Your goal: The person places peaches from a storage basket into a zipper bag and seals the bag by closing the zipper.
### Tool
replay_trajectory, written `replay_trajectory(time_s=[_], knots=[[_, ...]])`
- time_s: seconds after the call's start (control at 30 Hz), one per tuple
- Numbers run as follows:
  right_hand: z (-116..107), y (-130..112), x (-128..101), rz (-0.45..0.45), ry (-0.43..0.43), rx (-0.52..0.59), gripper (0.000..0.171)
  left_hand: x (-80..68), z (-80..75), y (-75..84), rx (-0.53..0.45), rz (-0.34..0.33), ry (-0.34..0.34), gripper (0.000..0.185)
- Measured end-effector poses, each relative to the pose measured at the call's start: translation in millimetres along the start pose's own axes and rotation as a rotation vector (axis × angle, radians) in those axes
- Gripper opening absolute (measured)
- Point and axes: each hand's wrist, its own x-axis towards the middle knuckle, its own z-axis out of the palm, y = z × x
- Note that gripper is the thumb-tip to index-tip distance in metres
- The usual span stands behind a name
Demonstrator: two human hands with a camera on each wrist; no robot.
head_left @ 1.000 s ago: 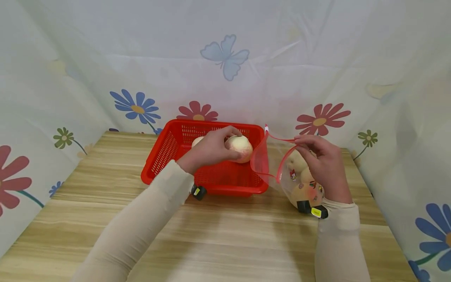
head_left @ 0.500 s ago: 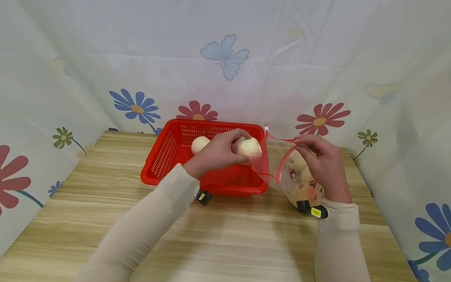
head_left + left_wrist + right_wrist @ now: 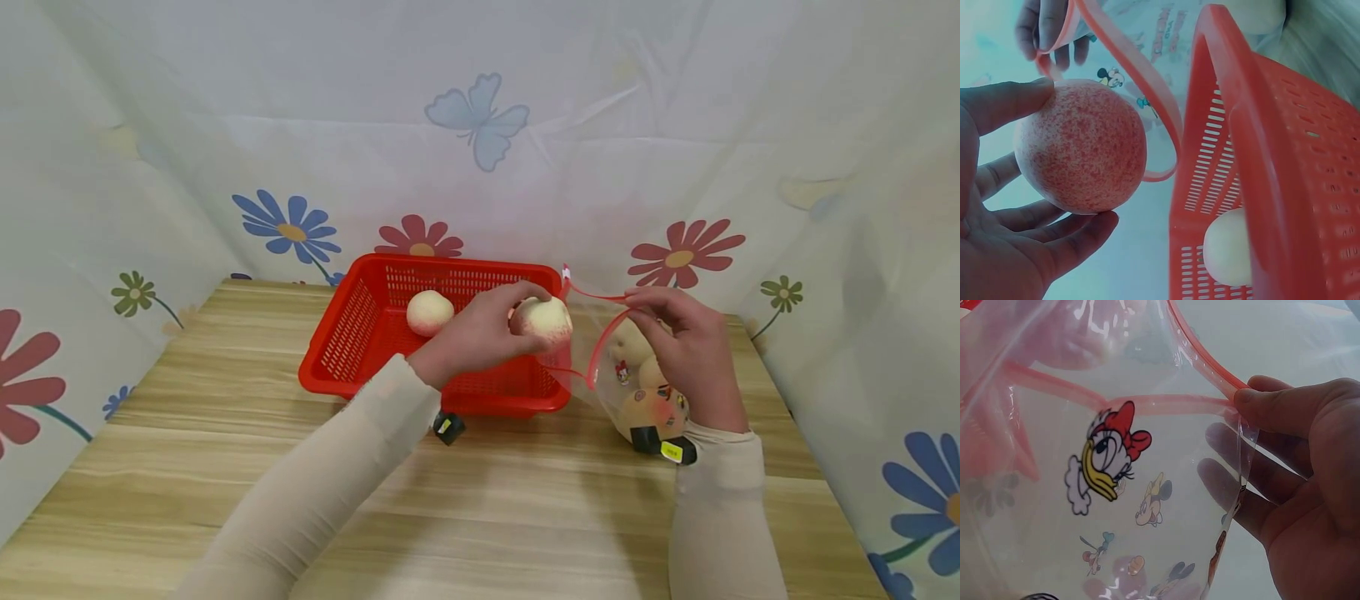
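Observation:
My left hand (image 3: 487, 327) grips a pale peach (image 3: 546, 323) with a pink-speckled side, its fingers and thumb spread round the fruit in the left wrist view. The peach hangs over the basket's right end, right at the mouth of a clear zip bag (image 3: 600, 350) with red edging. Thumb and forefinger of my right hand (image 3: 686, 346) pinch the bag's red rim (image 3: 1210, 375), and the mouth gapes toward the peach. Cartoon prints such as a duck (image 3: 1110, 453) cover the bag. Several pale round fruits (image 3: 647, 408) lie inside it.
A red slotted basket (image 3: 322, 367) stands on the wood-grain table (image 3: 480, 500), left of the bag. Another peach (image 3: 430, 313) sits in it. Behind the table hangs a flower-printed white curtain (image 3: 480, 208).
My left hand has carried the peach rightward from inside the basket to the bag's mouth, uncovering the other peach. My right hand has stayed in place on the rim.

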Motion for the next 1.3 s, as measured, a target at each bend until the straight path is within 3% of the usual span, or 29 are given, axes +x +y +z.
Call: replay_trajectory(time_s=[0.33,0.57,0.87,1.13,1.3], knots=[[0.7,1.7,0.9,-0.051,0.008,0.037,0.028,6.0,10.2,-1.5,0.0,0.002,-0.041,0.049],[1.6,3.1,0.0,-0.037,0.006,0.031,0.026,10.4,18.6,-3.3,0.008,0.0,-0.057,0.049],[1.5,2.9,0.8,-0.059,0.006,0.032,0.026,15.2,23.5,-0.9,-0.003,0.038,-0.056,0.047],[0.7,2.1,1.5,-0.066,0.004,0.045,0.026,15.2,26.7,6.0,0.019,-0.025,-0.055,0.049],[0.5,2.4,1.6,-0.052,0.002,0.047,0.026,18.2,30.1,10.1,0.038,-0.03,-0.03,0.052]])
